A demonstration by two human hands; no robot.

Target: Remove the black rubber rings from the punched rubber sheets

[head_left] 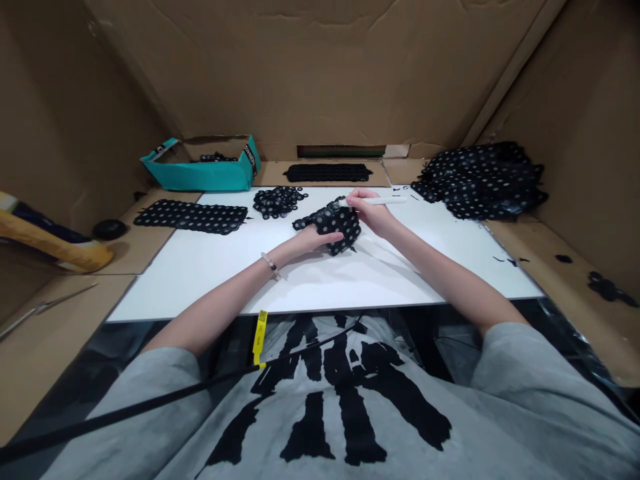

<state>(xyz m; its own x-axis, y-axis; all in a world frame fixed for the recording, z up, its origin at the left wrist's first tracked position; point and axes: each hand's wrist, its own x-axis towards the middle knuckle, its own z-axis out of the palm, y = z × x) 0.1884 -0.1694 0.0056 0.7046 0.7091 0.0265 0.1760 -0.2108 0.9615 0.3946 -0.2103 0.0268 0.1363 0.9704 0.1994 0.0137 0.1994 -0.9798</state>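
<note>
My left hand (320, 239) is closed around the lower left of a black perforated rubber sheet (345, 233), thumb across its face. The sheet is bent and held up off the white board. My right hand (369, 208) grips a white pen-like tool (387, 200), whose tip end meets the sheet's upper edge. What exactly the tip touches is too small to tell. Left of the hands lies a heap of small black rings (277, 202). Further left another black perforated sheet (193, 216) rests flat.
A teal box (200, 177) with black rings inside stands back left. Another flat black sheet (327, 173) lies at the back, and a pile of perforated sheets (485, 180) back right. Tweezers (45, 307) and a yellow-blue tube (55, 233) are at left. Black scraps dot the white board (200, 280).
</note>
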